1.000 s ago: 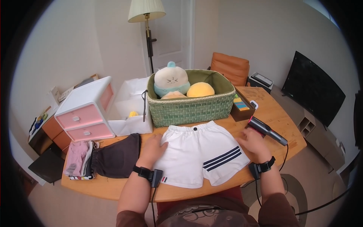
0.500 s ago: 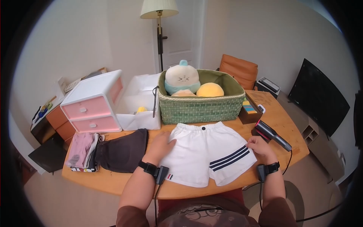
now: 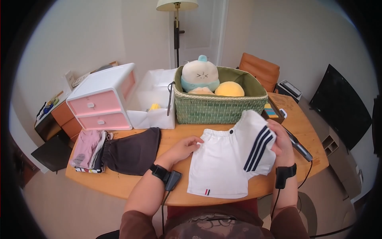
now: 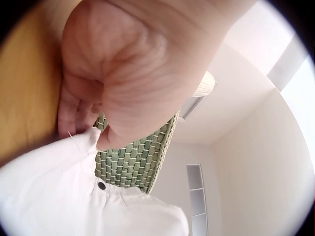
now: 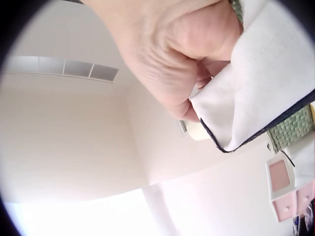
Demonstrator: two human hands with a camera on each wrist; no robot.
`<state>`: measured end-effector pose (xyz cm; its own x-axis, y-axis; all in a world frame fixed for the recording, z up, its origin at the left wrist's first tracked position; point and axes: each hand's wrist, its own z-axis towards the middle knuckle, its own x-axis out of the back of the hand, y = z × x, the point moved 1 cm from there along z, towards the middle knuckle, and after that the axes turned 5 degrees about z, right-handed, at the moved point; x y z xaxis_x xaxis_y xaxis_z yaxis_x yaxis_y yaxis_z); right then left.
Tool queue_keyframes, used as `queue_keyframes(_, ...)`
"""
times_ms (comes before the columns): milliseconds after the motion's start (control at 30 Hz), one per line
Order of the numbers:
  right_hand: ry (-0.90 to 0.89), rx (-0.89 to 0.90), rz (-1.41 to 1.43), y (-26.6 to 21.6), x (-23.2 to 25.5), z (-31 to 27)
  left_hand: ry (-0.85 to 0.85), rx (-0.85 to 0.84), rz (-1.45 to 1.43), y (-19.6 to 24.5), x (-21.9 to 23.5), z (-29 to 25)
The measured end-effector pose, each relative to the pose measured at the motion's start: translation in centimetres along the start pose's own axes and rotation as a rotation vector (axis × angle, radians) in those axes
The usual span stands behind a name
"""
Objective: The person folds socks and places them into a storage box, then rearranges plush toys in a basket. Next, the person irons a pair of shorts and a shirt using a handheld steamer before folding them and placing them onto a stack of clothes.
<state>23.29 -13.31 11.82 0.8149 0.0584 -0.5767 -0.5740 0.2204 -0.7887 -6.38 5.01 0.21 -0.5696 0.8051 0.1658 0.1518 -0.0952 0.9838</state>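
White shorts (image 3: 219,167) with dark stripes lie partly on the wooden table, their right leg lifted off it. My right hand (image 3: 281,137) grips the edge of that raised leg; the right wrist view shows the cloth (image 5: 256,83) between thumb and fingers of the hand (image 5: 172,59). At the waistband's left corner, my left hand (image 3: 184,149) pinches the fabric. In the left wrist view the thumb and fingers of the hand (image 4: 123,73) close on the white waistband (image 4: 93,140), with a dark button (image 4: 102,186) further along.
Behind the shorts stands a green woven basket (image 3: 219,110) with plush toys. Left of it are a white bin (image 3: 153,119) and a pink-drawer unit (image 3: 99,103). Dark shorts (image 3: 133,153) and a folded clothes stack (image 3: 86,151) lie left. A hair dryer (image 3: 300,148) rests at right.
My right hand has taken hold of the striped leg and raised it toward the left. My left hand has moved up to the waistband corner and pinches it. The head view has shifted.
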Motion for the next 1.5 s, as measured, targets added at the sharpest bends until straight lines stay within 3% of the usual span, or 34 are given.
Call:
queue_keyframes(133,-0.024,-0.233,-0.146,5.4,-5.5,1.5,-0.021,0.091,-0.041,1.4,-0.3,-0.6)
queue_keyframes(200,-0.187,-0.352,-0.308,9.3,-5.8,2.2,-0.014,0.071,0.026,1.4,-0.2,-0.8)
queue_keyframes(233,-0.27,-0.312,-0.428,11.1,-6.8,2.1,-0.016,0.077,0.027,1.5,-0.3,-0.9)
queue_keyframes(267,-0.362,-0.425,-0.564,12.1,-7.3,1.9,-0.006,0.039,0.006,1.8,-0.5,-1.0)
queue_keyframes(300,-0.367,-0.717,-0.477,11.9,-8.5,1.1,0.004,0.001,-0.015,2.1,-0.6,-1.3)
queue_keyframes(367,-0.578,-0.794,-0.611,12.9,-8.1,0.5,0.008,0.036,-0.001,3.1,-0.6,-1.7)
queue_keyframes(400,-0.577,-0.798,-0.608,12.8,-7.9,0.4,0.015,0.066,0.01,3.3,-0.5,-1.7)
queue_keyframes(467,-0.743,-0.62,-0.843,11.8,-7.1,0.2,0.055,0.073,0.054,2.9,-0.3,-1.5)
queue_keyframes(500,-0.739,-0.625,-0.839,11.3,-6.3,0.3,0.094,0.075,0.102,3.1,-0.3,-1.5)
queue_keyframes(633,-0.297,-0.379,-0.605,8.2,-3.4,2.0,0.033,0.107,0.146,3.5,-0.5,-1.5)
queue_keyframes(667,-0.291,-0.378,-0.598,8.0,-2.1,2.3,0.027,0.112,0.15,3.4,-0.6,-1.5)
queue_keyframes(733,0.046,-0.194,-0.518,8.4,1.1,3.3,0.033,0.086,0.131,3.0,-0.8,-1.5)
queue_keyframes(767,0.055,-0.198,-0.507,8.5,1.8,3.6,0.025,0.098,0.134,3.2,-0.8,-1.5)
queue_keyframes(833,0.21,-0.201,-0.752,9.2,3.4,3.3,0.069,0.089,0.247,4.3,-1.0,-2.0)
queue_keyframes(900,0.205,-0.148,-0.778,9.8,3.5,3.2,0.038,0.122,0.234,4.9,-1.2,-2.2)
queue_keyframes(967,0.174,-0.124,-1.113,10.0,2.8,2.9,0.051,0.167,0.221,5.1,-1.4,-2.3)
queue_keyframes(1000,0.185,-0.14,-1.106,10.2,2.3,2.4,0.032,0.189,0.195,4.8,-1.2,-2.3)
queue_keyframes(1067,0.13,-0.136,-1.375,10.3,0.9,2.3,0.026,0.175,0.209,4.9,-1.2,-2.2)
queue_keyframes(1200,0.111,-0.183,-1.413,10.2,0.1,2.0,-0.002,0.117,0.215,4.8,-1.1,-2.3)
queue_keyframes(1400,0.029,-0.041,-1.502,10.6,-0.1,1.7,0.013,0.154,0.211,4.7,-1.3,-2.2)
queue_keyframes(1500,0.061,-0.176,-1.44,10.9,0.4,1.9,0.026,0.131,0.209,4.6,-1.3,-2.2)
